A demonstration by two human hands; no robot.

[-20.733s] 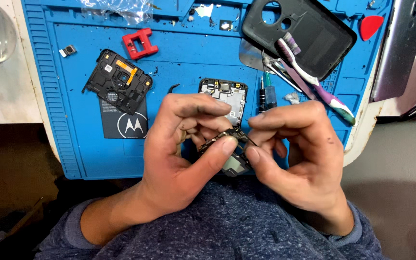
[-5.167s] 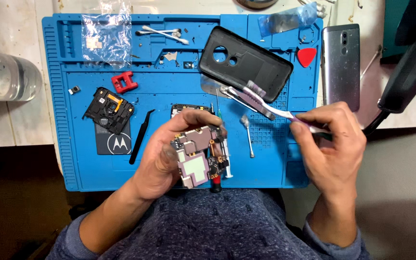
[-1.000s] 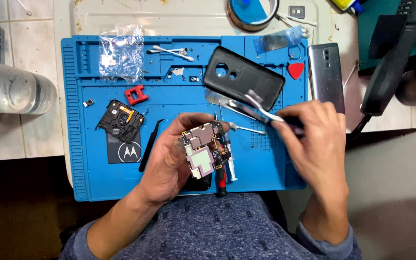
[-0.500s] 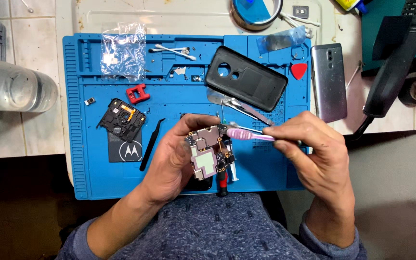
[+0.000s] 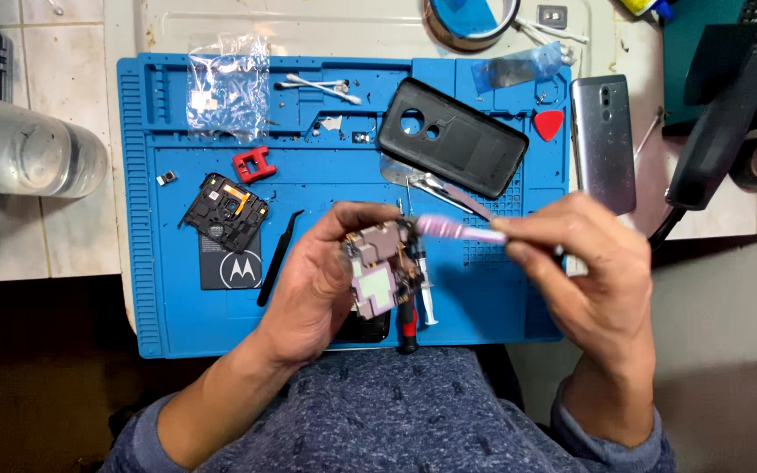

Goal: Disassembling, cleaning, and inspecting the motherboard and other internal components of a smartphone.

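Head view, looking down on a blue silicone repair mat (image 5: pixel 177 324) spread over a pale tiled counter (image 5: pixel 37 236).

Left hand (image 5: pixel 317 280) curled shut around a small phone circuit board with pinkish metal shields (image 5: pixel 377 267), thumb on the board's upper edge, fingers behind it, held just above the mat's lower middle.

Right hand (image 5: pixel 584 271) pinched closed on a pink-handled brush (image 5: pixel 457 229), blurred, its head apparently touching the board's upper right corner.

Below the board, lying on the mat: a white syringe (image 5: pixel 425 293) and a red-and-black screwdriver (image 5: pixel 406 324), side by side.

Left of the left hand: black curved tweezers (image 5: pixel 279 257), then a black camera-frame part (image 5: pixel 223 210) resting on a flat black battery (image 5: pixel 231 263), with a small red plastic clip (image 5: pixel 254 164) just above.

Upper part of the mat: a clear plastic bag (image 5: pixel 228 83), white cotton swabs (image 5: pixel 319 86), a black phone back cover (image 5: pixel 451 149), a red triangular pick (image 5: pixel 549 123).

Off the mat's right edge: a grey phone (image 5: pixel 603 143) lying flat. At far left: a clear plastic container (image 5: pixel 24 153) on its side.
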